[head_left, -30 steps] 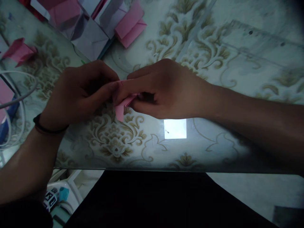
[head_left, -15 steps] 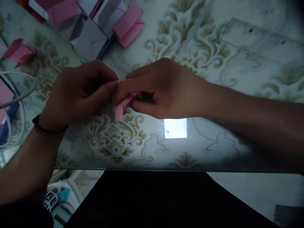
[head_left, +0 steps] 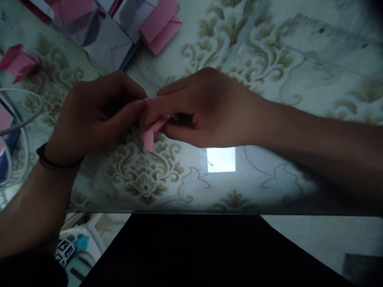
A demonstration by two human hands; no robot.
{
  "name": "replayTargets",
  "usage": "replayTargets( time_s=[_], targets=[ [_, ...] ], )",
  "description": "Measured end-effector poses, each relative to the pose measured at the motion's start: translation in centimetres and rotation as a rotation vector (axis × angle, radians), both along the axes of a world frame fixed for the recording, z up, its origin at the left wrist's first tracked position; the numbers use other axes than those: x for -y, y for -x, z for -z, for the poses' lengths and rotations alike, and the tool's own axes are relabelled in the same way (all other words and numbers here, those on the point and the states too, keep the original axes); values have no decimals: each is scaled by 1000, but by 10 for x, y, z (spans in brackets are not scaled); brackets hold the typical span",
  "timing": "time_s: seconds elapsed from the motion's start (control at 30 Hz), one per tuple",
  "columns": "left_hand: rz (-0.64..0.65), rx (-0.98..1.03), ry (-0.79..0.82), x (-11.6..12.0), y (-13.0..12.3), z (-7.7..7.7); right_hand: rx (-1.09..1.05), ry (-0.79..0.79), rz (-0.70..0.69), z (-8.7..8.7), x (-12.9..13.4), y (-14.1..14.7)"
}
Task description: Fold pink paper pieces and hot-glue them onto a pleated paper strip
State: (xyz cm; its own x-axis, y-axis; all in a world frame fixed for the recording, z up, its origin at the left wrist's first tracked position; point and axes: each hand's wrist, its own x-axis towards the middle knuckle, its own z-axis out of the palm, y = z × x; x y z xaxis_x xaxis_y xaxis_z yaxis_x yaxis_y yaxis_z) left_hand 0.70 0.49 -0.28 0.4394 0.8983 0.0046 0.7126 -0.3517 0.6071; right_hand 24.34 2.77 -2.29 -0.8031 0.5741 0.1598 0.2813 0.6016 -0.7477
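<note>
A small piece of folded pink paper (head_left: 149, 140) is pinched between both hands above the patterned tabletop. My left hand (head_left: 98, 117), with a dark band at the wrist, grips its left side between thumb and fingers. From the right, my right hand (head_left: 199, 109) presses on the same paper with bent fingers. The fingertips of the two hands meet there and hide most of the piece; one narrow flap points down toward me.
A cluster of folded white paper units (head_left: 109, 44) lies at the back left, with a pink folded unit (head_left: 161, 26) beside it. Another pink unit (head_left: 18, 63) and a white cable (head_left: 22, 127) are at the far left. A clear ruler (head_left: 329, 44) lies back right.
Both hands keep their grip on the pink paper with almost no movement. The whole view has shifted slightly, and the background objects sit a little further up and left.
</note>
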Motion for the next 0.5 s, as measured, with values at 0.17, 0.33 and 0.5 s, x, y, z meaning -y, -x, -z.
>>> replayTargets(
  time_s=[0.17,0.33,0.5],
  targets=[
    [-2,-3,-5,0,0,0,-6,-1,-13,0,1,-1],
    [-3,-15,6,0,0,-1,-3,10,-1,-2,2,0],
    [-6,3,-9,1,-2,-1,32,17,-11,-3,1,0]
  ],
)
